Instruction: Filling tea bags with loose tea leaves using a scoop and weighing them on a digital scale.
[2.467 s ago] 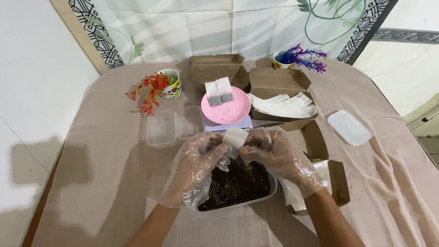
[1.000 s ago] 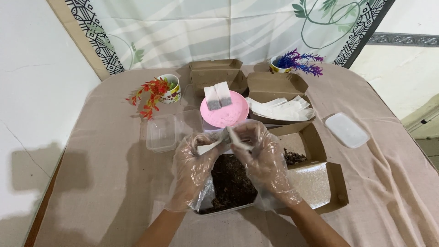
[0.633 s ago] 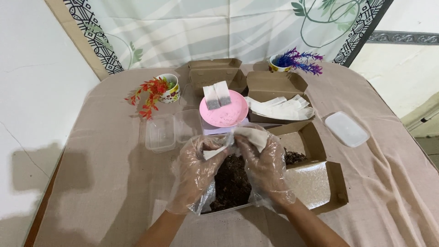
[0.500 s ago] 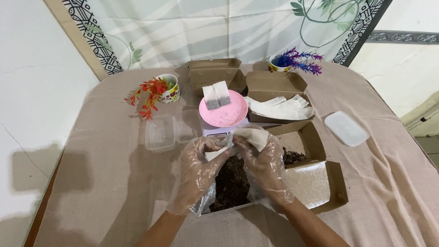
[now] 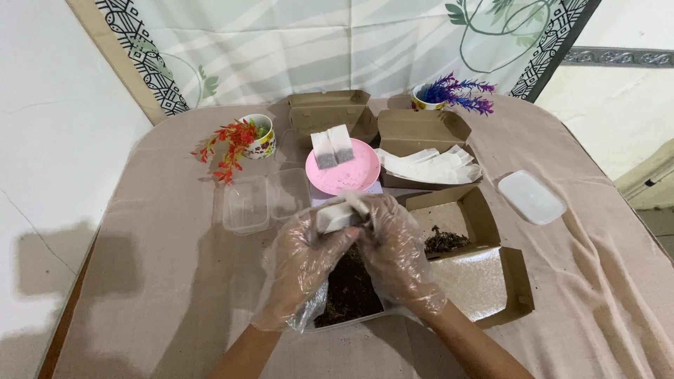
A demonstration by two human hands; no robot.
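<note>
Both gloved hands meet over the middle of the table: my left hand [image 5: 303, 263] and my right hand [image 5: 394, 249] are pinched together on a small white paper sachet [image 5: 335, 214], fingers closed on it from either side, so it sits between them just above the tray below.

Going from biggest down: the table [image 5: 140, 281] under a beige cloth fills the view. At 3 o'clock from my hands lies an open brown cardboard box [image 5: 477, 274], its near half lined with shiny foil, its far half holding a little heap of dark dried leaves [image 5: 444, 241]. At 1 o'clock another open brown box [image 5: 421, 133] holds a stack of flat white sachets [image 5: 432, 165]; at 12 o'clock a third brown box [image 5: 330, 112] stands behind a pink plate [image 5: 354, 175] carrying two filled sachets [image 5: 333, 149]. Directly under my wrists sits a clear tray of dark leaves [image 5: 349, 295], and my hands hide much of it. At 10 o'clock are a clear plastic container [image 5: 246, 205], then further out a cup with red flowers [image 5: 242, 140]. A white lid [image 5: 531, 197] lies at 2 o'clock, well apart, and a cup with purple flowers [image 5: 453, 92] stands at the far edge.
</note>
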